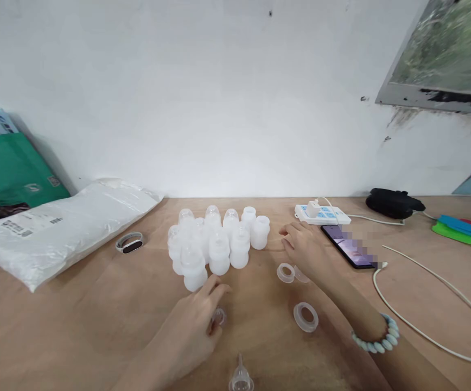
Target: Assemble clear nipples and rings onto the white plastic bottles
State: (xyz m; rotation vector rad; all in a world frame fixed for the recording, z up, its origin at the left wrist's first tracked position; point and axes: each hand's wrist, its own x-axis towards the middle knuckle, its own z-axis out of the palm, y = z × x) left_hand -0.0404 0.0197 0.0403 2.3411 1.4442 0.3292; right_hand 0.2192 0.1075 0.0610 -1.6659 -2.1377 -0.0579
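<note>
My left hand [197, 320] is curled low over the table, its fingers closed about a small clear teat [220, 316] that it partly hides. Just beyond it stands a cluster of white baby bottles [219, 250], most topped with clear domed caps. Two at the cluster's right, including the nearer bottle [260, 232], are uncapped. Slightly to their right hovers my right hand [300, 244], fingers loosely bent and apart, with nothing seen in them. Below that hand lie a translucent ring [286, 273] and a thin clear disc [300, 274]. A second ring [306, 317] is nearer me. Another clear teat [241, 377] rests at the bottom edge.
On the left are a white plastic parcel [68, 222], a green package [18, 168] and a fitness band [130, 243]. To the right lie a phone [347, 247], a power strip [323, 213], a looping white cable [434, 347], a black case [394, 203] and coloured flat pieces [463, 228].
</note>
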